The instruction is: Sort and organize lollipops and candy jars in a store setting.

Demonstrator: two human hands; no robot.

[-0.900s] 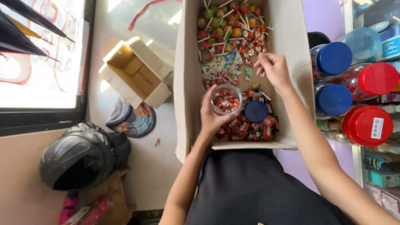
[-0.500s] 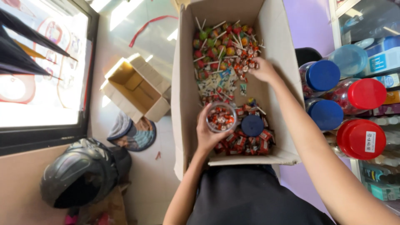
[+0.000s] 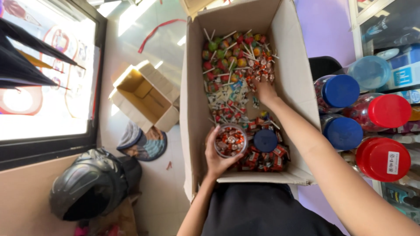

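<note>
Left hand [image 3: 215, 156] holds open jar [image 3: 230, 140] of sweets inside cardboard box [image 3: 192, 109], fingers wrapped round it. Right hand [image 3: 262, 91] on lollipops [image 3: 232, 57], fingers curled into the heap; grip unclear. Filling step; next needs clean pinch, carry to jar.

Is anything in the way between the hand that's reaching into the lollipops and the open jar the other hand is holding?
Nothing visible blocks it. The right hand rests on the heap of stick lollipops; only low loose wrapped sweets lie between it and the clear round plastic jar gripped by the left hand.
</note>
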